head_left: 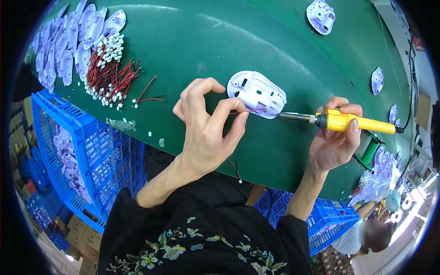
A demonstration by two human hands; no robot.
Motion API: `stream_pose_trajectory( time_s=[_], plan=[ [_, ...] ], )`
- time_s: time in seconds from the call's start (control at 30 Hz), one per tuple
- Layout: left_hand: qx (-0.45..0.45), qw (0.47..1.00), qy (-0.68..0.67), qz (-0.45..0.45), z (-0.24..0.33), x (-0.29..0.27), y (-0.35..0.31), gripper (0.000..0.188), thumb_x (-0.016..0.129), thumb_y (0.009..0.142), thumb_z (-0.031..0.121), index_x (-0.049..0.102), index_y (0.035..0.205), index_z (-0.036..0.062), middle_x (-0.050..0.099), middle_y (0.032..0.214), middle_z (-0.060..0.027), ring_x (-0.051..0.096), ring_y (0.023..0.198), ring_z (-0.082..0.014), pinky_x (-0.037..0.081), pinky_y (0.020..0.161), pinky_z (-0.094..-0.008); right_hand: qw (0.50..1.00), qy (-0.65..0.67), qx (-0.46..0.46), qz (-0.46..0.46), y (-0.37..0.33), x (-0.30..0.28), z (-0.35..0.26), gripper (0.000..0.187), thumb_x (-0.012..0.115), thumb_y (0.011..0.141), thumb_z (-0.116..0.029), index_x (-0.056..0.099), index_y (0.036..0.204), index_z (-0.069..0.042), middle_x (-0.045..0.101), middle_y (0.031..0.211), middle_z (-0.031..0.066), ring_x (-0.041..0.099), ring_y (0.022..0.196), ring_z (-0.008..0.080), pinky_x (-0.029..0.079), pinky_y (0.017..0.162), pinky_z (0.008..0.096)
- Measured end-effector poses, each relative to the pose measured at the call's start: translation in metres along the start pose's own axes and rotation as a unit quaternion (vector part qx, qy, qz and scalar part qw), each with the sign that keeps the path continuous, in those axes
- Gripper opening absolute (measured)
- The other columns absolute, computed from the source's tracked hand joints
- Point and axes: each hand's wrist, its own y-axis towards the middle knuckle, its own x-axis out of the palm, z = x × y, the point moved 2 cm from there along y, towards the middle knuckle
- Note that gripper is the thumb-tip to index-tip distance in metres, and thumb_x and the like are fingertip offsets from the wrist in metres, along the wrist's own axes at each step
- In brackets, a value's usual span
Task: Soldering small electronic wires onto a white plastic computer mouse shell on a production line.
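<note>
Left hand (206, 133) with thumb and forefinger pinched together on a thin red wire (250, 110); other fingers spread and curled upward, holding nothing. Wire end brought to the lower edge of a white plastic shell (256, 94), oval in shape, lying flat on the green belt (238, 41). Right hand (334, 142) closed fully around the yellow handle of a soldering iron (348, 121), thumb on the near side, fingers wrapped over the top. Metal tip of the iron pointing left, touching or almost touching the shell at the same place as the wire end; exact contact too small to tell.

Farther out on the belt: a loose heap of red wires with white connectors (110, 71) at upper left, and two separate red wires (149, 94) just beside it. Behind the heap, a pile of white shells (68, 41) stacked at the belt edge. More single white shells (321, 16) lying well apart at upper right. One short wire (236, 170) hanging over the near edge of the belt.

Below the belt on the left, a blue plastic crate (87, 156) with pale parts inside; another blue crate (330, 220) at lower right. Green stand (369, 153) near the right hand. Another person (366, 233) seated at lower right, partly visible. Black sleeves with flower embroidery at the bottom.
</note>
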Motion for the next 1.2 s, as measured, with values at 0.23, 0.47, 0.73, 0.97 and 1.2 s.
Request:
stream_pose_trajectory(
  time_s=[0.23, 0.47, 0.73, 0.97, 1.2],
  plan=[
    [-0.011, 1.0, 0.012, -0.016, -0.004, -0.002, 0.0, 0.013, 0.076, 0.076, 0.014, 0.068, 0.087, 0.012, 0.043, 0.122, -0.0122, 0.038, 0.124, -0.0314, 0.024, 0.097, -0.0433, 1.0, -0.005, 0.007, -0.004, 0.0, 0.003, 0.003, 0.03, 0.055, 0.09, -0.029, 0.051, 0.099, 0.0, 0.057, 0.091, 0.0226, 0.042, 0.056, 0.0099, 0.036, 0.052, 0.0187],
    [-0.005, 1.0, 0.011, -0.009, -0.008, -0.002, 0.002, 0.016, 0.076, 0.073, 0.013, 0.069, 0.087, 0.0132, 0.044, 0.117, -0.0116, 0.041, 0.12, -0.0314, 0.025, 0.096, -0.0427, 1.0, -0.007, 0.012, 0.006, 0.003, 0.007, 0.004, 0.032, 0.055, 0.092, -0.031, 0.05, 0.099, 0.0, 0.054, 0.091, 0.0219, 0.039, 0.054, 0.01, 0.037, 0.053, 0.0193],
    [0.006, 1.0, 0.013, 0.002, -0.009, -0.003, 0.001, 0.018, 0.077, 0.071, 0.013, 0.069, 0.087, 0.0148, 0.045, 0.115, -0.0102, 0.042, 0.118, -0.0313, 0.026, 0.096, -0.0425, 1.0, -0.026, 0.008, 0.012, 0.003, 0.009, 0.007, 0.031, 0.054, 0.092, -0.03, 0.05, 0.098, 0.0, 0.054, 0.091, 0.0219, 0.039, 0.055, 0.0099, 0.036, 0.051, 0.0195],
    [0.01, 1.0, 0.005, 0.005, -0.011, -0.004, 0.001, 0.019, 0.078, 0.071, 0.013, 0.07, 0.088, 0.015, 0.046, 0.114, -0.0094, 0.043, 0.117, -0.0306, 0.026, 0.095, -0.0422, 1.0, -0.021, 0.005, 0.013, 0.003, 0.011, 0.007, 0.031, 0.053, 0.092, -0.031, 0.051, 0.098, 0.0, 0.054, 0.091, 0.0218, 0.038, 0.054, 0.0097, 0.035, 0.05, 0.0192],
    [0.014, 1.0, 0.005, 0.001, -0.013, -0.007, 0.003, 0.019, 0.078, 0.071, 0.013, 0.07, 0.088, 0.0146, 0.047, 0.113, -0.0089, 0.044, 0.116, -0.0295, 0.026, 0.093, -0.041, 1.0, -0.018, 0.01, 0.011, 0.003, 0.015, 0.006, 0.032, 0.054, 0.092, -0.031, 0.05, 0.098, 0.0, 0.053, 0.091, 0.0221, 0.037, 0.054, 0.0099, 0.036, 0.052, 0.0197]
  ],
)
